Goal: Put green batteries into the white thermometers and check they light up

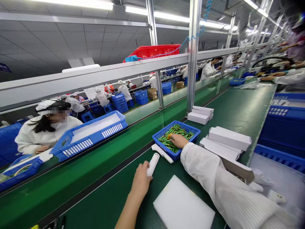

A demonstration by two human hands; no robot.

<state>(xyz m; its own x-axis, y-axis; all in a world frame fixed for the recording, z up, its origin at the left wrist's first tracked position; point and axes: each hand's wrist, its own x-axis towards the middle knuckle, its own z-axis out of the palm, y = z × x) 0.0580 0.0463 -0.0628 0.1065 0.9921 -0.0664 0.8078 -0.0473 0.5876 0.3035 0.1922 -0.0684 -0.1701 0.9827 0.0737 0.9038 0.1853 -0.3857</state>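
Note:
My left hand (140, 181) is closed around a slim white plastic handle-like piece (152, 164), its rounded end pointing up and away. My right hand (178, 140), in a white striped sleeve, reaches into a blue basket (195, 131) of green batteries (170, 147). Something orange-yellow covers a fingertip there. Its fingers are bent together down onto the batteries, and whatever they pinch is hidden. Another white plastic piece (162, 153) with a curved end lies against the basket's near side. A thick white foam pad (184, 203) rests in front of me, between my forearms.
White boxes (229, 138) lie right of the basket, with smaller white boxes (199, 117) beside a metal post (192, 57). A blue tray (90, 135) sits across the green belt (95, 168), near a seated co-worker (47, 127). Blue crates (281, 127) stand at the right.

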